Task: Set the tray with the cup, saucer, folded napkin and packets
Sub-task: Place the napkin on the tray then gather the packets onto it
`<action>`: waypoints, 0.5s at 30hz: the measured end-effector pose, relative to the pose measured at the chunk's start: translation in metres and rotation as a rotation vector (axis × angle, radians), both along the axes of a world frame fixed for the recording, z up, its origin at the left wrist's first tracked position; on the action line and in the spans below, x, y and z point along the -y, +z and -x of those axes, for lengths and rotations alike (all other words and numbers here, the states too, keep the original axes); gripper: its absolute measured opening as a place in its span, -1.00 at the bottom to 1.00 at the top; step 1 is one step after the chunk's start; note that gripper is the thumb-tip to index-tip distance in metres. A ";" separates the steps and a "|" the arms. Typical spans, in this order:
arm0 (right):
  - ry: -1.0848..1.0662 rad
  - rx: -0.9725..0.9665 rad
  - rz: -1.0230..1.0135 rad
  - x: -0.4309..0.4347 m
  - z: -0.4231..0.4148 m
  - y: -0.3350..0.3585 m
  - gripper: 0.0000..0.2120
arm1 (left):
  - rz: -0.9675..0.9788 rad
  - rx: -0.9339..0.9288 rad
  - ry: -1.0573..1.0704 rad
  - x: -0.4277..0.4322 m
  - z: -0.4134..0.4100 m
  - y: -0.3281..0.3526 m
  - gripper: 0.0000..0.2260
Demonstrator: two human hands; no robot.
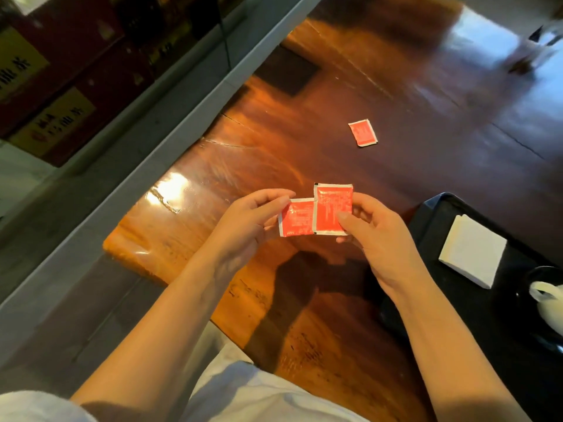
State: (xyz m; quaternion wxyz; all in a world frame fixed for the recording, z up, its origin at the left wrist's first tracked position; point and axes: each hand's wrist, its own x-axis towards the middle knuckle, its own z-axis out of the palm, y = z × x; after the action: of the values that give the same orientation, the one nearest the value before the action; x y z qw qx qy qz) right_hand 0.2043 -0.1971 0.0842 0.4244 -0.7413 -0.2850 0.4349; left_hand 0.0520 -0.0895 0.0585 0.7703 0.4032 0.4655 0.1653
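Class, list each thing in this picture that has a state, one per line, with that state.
Left hand: grip holds lower red packet.
Right hand: grip holds upper red packet.
Third red packet: flat on wooden table.
White folded napkin: on black tray.

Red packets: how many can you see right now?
3. One red packet is pinched in the left hand, one in the right hand, edges overlapping. A third lies alone on the wooden table farther away. More could sit outside the frame.

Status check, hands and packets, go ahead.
Left hand and right hand each hold a red packet. Third packet on table. Napkin on tray. Path clear.
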 end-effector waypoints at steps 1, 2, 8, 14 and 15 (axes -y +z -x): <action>-0.014 0.001 -0.013 0.000 -0.001 0.004 -0.75 | 0.020 0.011 -0.004 0.000 -0.003 0.003 -0.89; -0.026 -0.001 -0.024 0.000 -0.001 0.008 -0.75 | 0.034 0.023 -0.010 0.000 -0.006 0.005 -0.88; -0.103 -0.001 -0.061 0.000 -0.007 0.013 -0.69 | 0.096 0.070 -0.022 -0.001 -0.020 0.011 -0.86; -0.279 0.055 -0.034 -0.010 -0.015 0.001 -0.68 | 0.102 0.052 0.044 -0.002 -0.033 0.004 -0.85; -0.302 0.088 -0.036 -0.013 -0.015 -0.002 -0.72 | 0.103 0.048 0.054 -0.002 -0.037 0.002 -0.84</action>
State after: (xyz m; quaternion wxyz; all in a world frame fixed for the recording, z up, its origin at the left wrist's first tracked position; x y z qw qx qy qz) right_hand 0.2191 -0.1843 0.0825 0.4853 -0.7863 -0.1963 0.3281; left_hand 0.0889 -0.0875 0.0606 0.7964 0.3461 0.4654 0.1716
